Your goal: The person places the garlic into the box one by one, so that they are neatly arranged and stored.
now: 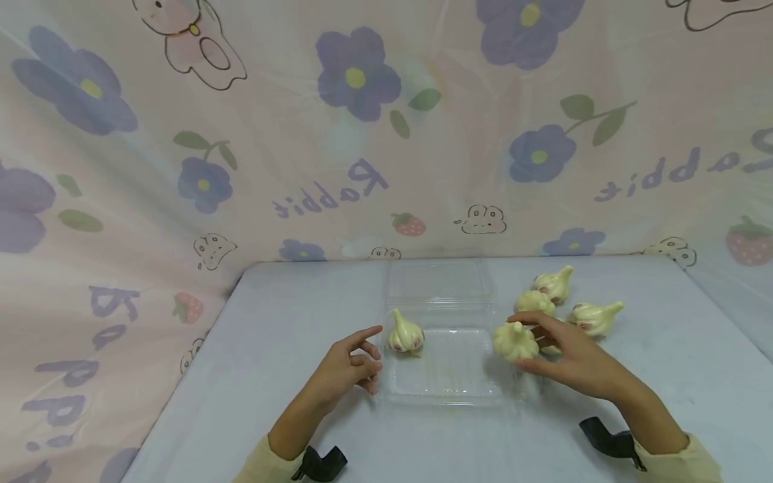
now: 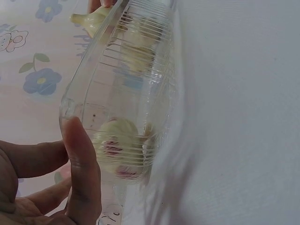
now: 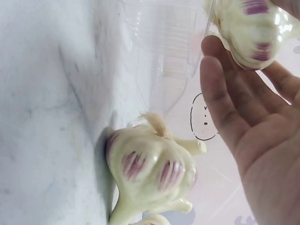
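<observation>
A clear hinged plastic box [image 1: 447, 401] lies with its lid [image 1: 437, 275] folded back. Inside, at its left end, rests one garlic bulb [image 1: 406, 333], also seen through the ribbed wall in the left wrist view. My left hand [image 1: 347, 369] is at the box's left edge, fingers loosely bent; a fingertip appears to touch the rim in the left wrist view. Between thumb and fingers my right hand [image 1: 570, 355] holds a second garlic bulb [image 1: 515, 341] over the right rim, its purple streaks visible in the right wrist view.
Right of the box lie several more garlic bulbs [image 1: 596, 318], one partly hidden behind my right hand. A white cloth covers the table [image 1: 290, 302]. A printed curtain [image 1: 447, 154] hangs at the back and left. Black wrist mounts [image 1: 323, 463] sit by both sleeves.
</observation>
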`<move>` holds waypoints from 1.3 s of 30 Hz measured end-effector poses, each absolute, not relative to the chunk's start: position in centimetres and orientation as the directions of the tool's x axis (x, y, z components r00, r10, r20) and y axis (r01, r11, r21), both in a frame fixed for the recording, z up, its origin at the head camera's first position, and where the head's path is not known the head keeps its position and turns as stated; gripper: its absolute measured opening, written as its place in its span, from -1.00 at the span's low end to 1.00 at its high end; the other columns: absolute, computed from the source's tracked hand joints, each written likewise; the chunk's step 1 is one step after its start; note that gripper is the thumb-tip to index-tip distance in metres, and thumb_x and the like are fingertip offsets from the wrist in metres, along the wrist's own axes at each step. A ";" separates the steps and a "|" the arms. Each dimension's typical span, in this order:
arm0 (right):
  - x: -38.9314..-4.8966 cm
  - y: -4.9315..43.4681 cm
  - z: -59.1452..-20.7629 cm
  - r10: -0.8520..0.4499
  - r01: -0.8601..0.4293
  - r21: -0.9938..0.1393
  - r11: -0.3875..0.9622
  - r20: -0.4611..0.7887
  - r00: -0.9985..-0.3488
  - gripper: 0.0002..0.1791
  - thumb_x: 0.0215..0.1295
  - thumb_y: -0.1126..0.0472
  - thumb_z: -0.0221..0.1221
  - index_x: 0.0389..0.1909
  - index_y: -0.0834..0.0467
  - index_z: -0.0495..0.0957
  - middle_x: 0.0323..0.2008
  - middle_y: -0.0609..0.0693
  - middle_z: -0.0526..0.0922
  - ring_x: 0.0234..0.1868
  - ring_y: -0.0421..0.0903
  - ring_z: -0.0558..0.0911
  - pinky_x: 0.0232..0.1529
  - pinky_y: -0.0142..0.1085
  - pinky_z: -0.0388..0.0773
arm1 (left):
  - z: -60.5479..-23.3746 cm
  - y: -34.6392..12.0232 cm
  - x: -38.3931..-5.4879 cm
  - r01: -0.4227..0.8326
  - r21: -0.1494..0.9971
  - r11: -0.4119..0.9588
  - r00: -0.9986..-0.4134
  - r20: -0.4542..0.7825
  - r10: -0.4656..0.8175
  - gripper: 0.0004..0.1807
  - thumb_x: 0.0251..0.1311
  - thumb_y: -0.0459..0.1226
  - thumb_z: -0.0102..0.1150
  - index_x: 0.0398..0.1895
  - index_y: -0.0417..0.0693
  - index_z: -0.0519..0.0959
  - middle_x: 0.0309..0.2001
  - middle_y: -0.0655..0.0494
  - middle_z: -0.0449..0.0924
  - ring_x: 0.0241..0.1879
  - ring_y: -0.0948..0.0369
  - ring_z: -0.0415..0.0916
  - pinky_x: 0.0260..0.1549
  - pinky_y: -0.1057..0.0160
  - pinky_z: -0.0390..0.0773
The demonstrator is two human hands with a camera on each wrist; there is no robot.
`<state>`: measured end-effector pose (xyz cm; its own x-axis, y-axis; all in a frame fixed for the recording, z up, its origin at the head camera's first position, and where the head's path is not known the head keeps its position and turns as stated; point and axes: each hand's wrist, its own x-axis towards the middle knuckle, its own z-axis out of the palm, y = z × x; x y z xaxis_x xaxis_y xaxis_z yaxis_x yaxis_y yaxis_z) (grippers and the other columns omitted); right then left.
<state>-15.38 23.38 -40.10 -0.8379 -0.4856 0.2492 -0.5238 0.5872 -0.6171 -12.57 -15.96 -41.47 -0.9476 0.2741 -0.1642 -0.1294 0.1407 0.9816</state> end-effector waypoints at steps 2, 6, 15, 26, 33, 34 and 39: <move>-15.3 23.2 -40.1 -0.483 -0.521 -0.619 0.588 0.249 -0.840 -0.37 0.23 0.07 0.37 0.32 -0.10 0.40 0.20 -0.18 0.51 0.00 -0.34 0.58 -0.03 -0.36 0.62 | -41.5 -16.0 -12.5 -0.131 0.981 0.141 -0.948 -0.165 0.271 -0.27 0.24 -0.56 0.13 0.50 -0.15 0.22 -0.12 -0.06 0.39 -0.44 0.21 0.52 -0.49 0.28 0.68; -15.3 22.8 -40.0 -0.475 -0.516 -0.622 0.590 0.249 -0.844 -0.37 0.23 0.06 0.37 0.32 -0.12 0.40 0.18 -0.17 0.52 -0.03 -0.30 0.60 -0.05 -0.35 0.62 | -41.3 -16.1 -12.5 -0.128 0.982 0.138 -0.948 -0.162 0.274 -0.26 0.23 -0.56 0.13 0.50 -0.15 0.22 -0.12 -0.06 0.38 -0.44 0.21 0.52 -0.49 0.28 0.68; -15.5 22.2 -40.3 -0.477 -0.531 -0.612 0.587 0.269 -0.837 -0.35 0.19 0.05 0.40 0.30 -0.10 0.42 0.19 -0.15 0.54 -0.03 -0.29 0.61 -0.08 -0.34 0.64 | -41.1 -16.4 -12.6 -0.118 0.983 0.140 -0.946 -0.154 0.285 -0.27 0.24 -0.56 0.11 0.50 -0.18 0.21 -0.10 -0.12 0.39 -0.48 0.20 0.52 -0.50 0.30 0.67; -15.4 21.7 -40.6 -0.508 -0.565 -0.618 0.547 0.291 -0.810 -0.34 0.16 0.06 0.42 0.29 -0.16 0.42 0.16 -0.26 0.54 -0.04 -0.35 0.55 -0.09 -0.31 0.59 | -41.0 -16.3 -12.8 -0.111 0.984 0.143 -0.943 -0.149 0.296 -0.27 0.24 -0.57 0.11 0.50 -0.18 0.21 -0.12 -0.10 0.39 -0.48 0.21 0.51 -0.50 0.30 0.67; -15.4 20.8 -40.4 -0.509 -0.569 -0.591 0.572 0.289 -0.811 -0.35 0.13 -0.03 0.43 0.26 -0.23 0.44 0.13 -0.30 0.56 -0.04 -0.35 0.52 -0.05 -0.25 0.57 | -41.2 -16.1 -12.8 -0.117 0.983 0.140 -0.946 -0.153 0.287 -0.27 0.23 -0.55 0.12 0.50 -0.14 0.23 -0.10 -0.12 0.39 -0.47 0.22 0.51 -0.49 0.30 0.67; -15.4 20.6 -40.3 -0.510 -0.571 -0.589 0.572 0.289 -0.810 -0.36 0.14 -0.04 0.43 0.26 -0.22 0.44 0.13 -0.29 0.56 -0.04 -0.35 0.52 -0.04 -0.24 0.58 | -41.2 -16.0 -12.8 -0.122 0.983 0.139 -0.945 -0.158 0.286 -0.27 0.23 -0.55 0.12 0.50 -0.14 0.23 -0.10 -0.12 0.39 -0.47 0.22 0.51 -0.49 0.30 0.67; -15.6 19.8 -40.3 -0.524 -0.588 -0.593 0.550 0.303 -0.796 -0.38 0.15 -0.04 0.42 0.24 -0.19 0.45 0.13 -0.23 0.59 -0.04 -0.33 0.54 -0.02 -0.25 0.59 | -41.5 -16.1 -12.6 -0.135 0.981 0.140 -0.946 -0.169 0.276 -0.27 0.23 -0.55 0.13 0.49 -0.14 0.24 -0.12 -0.08 0.40 -0.48 0.21 0.51 -0.50 0.30 0.67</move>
